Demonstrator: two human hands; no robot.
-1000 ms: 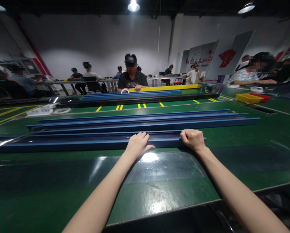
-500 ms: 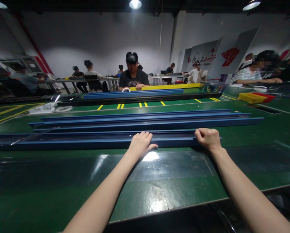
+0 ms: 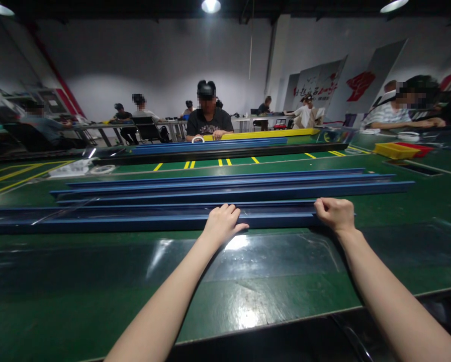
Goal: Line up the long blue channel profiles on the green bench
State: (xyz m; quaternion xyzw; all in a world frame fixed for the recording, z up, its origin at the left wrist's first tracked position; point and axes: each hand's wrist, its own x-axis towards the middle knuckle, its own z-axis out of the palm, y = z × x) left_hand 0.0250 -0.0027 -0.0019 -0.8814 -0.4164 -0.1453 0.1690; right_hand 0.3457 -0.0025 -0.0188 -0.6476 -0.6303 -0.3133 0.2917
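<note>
Blue channel (image 3: 134, 223) | beneath left hand (image 3: 222, 222), grip unclear | right hand (image 3: 337, 213) clenched on its right end

The room is dim, lit from overhead by 3 round white ceiling lamps (image 3: 210, 6), the middle lamp burning out to white. The plain grey back wall (image 3: 225, 55) takes a soft glow; the black ceiling (image 3: 97, 11) sinks into darkness. Hard glare spots the glossy green tabletop (image 3: 285, 301) and the flat, clear plastic sheet (image 3: 281, 256). Thin highlights trace the rims of the long blue channel-shaped strip (image 3: 134, 224), its near side shaded. The bare left hand (image 3: 222, 221) and bare right hand (image 3: 334, 213) look fairly sharp. The background is soft, and wide-angle distortion stretches the outer edges.
</note>
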